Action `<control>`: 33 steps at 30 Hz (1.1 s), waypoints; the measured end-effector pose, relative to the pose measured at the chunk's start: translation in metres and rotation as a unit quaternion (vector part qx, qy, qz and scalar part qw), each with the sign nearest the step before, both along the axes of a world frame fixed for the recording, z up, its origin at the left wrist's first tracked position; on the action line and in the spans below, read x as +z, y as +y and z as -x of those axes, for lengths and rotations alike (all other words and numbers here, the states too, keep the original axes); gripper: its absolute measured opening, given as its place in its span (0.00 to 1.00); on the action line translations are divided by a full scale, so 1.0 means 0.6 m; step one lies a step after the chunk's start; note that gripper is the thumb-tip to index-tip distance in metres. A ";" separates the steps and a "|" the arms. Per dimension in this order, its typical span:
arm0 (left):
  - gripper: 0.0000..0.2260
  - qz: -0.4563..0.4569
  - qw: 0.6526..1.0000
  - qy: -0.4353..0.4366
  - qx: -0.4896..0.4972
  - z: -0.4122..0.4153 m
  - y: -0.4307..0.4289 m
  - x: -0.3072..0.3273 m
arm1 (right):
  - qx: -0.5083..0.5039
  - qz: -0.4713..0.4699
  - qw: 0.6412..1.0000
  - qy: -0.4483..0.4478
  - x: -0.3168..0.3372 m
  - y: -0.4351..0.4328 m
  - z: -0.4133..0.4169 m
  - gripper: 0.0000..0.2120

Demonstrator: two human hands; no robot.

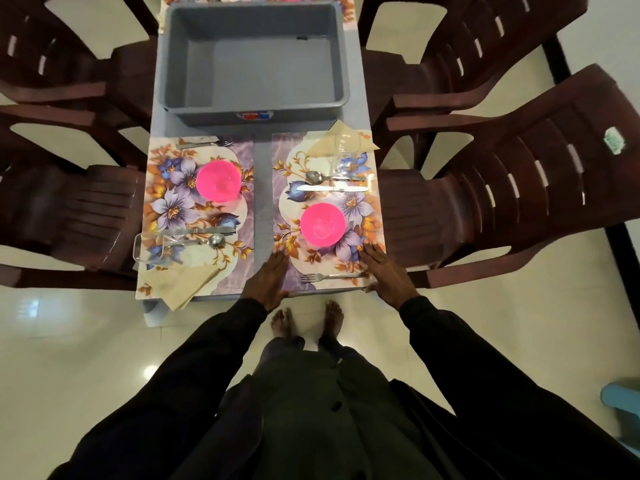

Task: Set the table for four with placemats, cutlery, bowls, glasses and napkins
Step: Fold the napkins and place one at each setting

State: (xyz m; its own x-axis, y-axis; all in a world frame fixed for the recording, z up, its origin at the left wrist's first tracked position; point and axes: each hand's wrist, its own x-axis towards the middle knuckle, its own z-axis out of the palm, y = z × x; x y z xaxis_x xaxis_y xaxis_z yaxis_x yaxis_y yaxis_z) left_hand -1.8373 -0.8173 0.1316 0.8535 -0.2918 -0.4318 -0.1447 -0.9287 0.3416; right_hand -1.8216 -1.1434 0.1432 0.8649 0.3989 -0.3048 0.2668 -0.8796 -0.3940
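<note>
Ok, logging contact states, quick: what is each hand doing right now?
Left hand: open, flat on the right-side placemat.
Right hand: open, flat on that placemat too.

Flat left grip (268,278) and right grip (389,276)

Dark brown plastic chairs (86,209) with slatted backs stand two along the left edge and two along the right edge of the grey surface (263,202). The pale tiled floor (86,341) is glossy and reflects soft light spots. A light-blue plastic object (621,398) shows at the far right.
</note>
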 end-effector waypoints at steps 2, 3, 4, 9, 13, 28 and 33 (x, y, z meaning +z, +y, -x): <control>0.44 -0.006 1.000 0.009 0.001 0.001 -0.001 0.000 | -0.001 -0.003 1.000 0.008 -0.006 -0.003 0.000 0.47; 0.43 -0.010 1.000 0.014 0.000 0.000 -0.002 0.001 | -0.001 -0.004 1.000 0.008 -0.007 -0.003 0.001 0.47; 0.42 -0.014 1.000 0.016 -0.001 -0.001 -0.002 0.002 | -0.001 -0.005 1.000 0.006 -0.009 -0.005 0.001 0.47; 0.40 -0.031 0.999 0.028 -0.008 -0.006 -0.001 0.001 | 0.021 0.015 1.000 0.000 -0.012 -0.009 -0.002 0.47; 0.40 -0.029 0.999 0.026 -0.020 -0.005 0.001 0.005 | 0.042 0.034 0.999 -0.002 -0.019 -0.012 0.000 0.48; 0.38 -0.014 1.000 0.009 -0.013 0.002 -0.004 0.014 | 0.061 0.050 0.997 -0.004 -0.028 -0.015 -0.003 0.50; 0.38 -0.021 1.000 0.011 -0.011 0.004 -0.006 0.008 | 0.055 0.035 0.998 0.013 -0.017 -0.011 -0.003 0.48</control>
